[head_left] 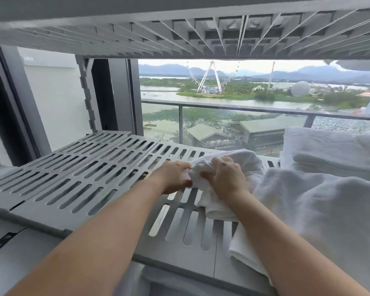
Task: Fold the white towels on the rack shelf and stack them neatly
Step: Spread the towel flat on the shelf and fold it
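Observation:
A crumpled white towel (241, 163) lies on the grey slotted rack shelf (77, 180), right of the middle. My left hand (173, 178) pinches its left edge, and my right hand (226, 178) grips a bunch of the same towel. Both hands sit close together over the shelf. A large heap of loose white towels (316, 210) fills the shelf's right side, and one corner hangs over the front edge. Behind the heap sits a stack of folded white towels (325, 150).
Another slotted shelf (179, 33) hangs close overhead. A notched rack post (88, 99) stands at the back left. Behind the rack is a window with a balcony railing (222, 106). The shelf's left half is bare slats.

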A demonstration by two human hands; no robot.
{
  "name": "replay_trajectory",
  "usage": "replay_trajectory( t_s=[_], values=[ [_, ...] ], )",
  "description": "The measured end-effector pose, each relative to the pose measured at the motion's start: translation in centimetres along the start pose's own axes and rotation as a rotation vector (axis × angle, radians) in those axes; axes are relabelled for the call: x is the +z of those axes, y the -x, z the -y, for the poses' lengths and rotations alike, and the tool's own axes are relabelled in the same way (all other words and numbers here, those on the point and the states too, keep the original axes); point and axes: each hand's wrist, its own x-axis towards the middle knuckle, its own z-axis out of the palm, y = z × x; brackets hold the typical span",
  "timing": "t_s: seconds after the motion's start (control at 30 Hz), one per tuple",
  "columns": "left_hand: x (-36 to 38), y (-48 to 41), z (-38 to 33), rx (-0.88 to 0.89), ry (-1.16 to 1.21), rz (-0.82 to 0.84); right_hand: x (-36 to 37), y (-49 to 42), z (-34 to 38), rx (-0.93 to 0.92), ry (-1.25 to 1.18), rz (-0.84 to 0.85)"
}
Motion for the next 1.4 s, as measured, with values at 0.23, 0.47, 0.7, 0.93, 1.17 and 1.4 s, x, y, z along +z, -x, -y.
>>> replay_trajectory(
  t_s=[0.23,0.47,0.7,0.93,1.17,1.4],
  values=[
    [-0.4,-1.4,1.9,0.155,0.144,0.052,0.4,1.2,1.7,0.033,-0.119,-0.087],
    [-4.1,0.0,7.6,0.255,0.061,0.049,3.0,2.1,7.0,0.021,-0.152,-0.123],
    [-8.9,3.4,13.5,0.235,-0.135,-0.067,6.3,2.6,13.0,-0.012,-0.195,-0.08],
    [-11.0,4.9,16.3,0.035,0.155,-0.067,6.8,3.9,14.5,-0.056,-0.221,0.065],
    [-7.8,4.5,9.3,0.125,0.168,0.012,4.6,5.8,11.2,-0.033,-0.181,-0.037],
    [-4.7,5.0,3.6,0.052,-0.255,0.147,2.8,6.4,6.0,0.097,0.112,-0.061]
  ],
)
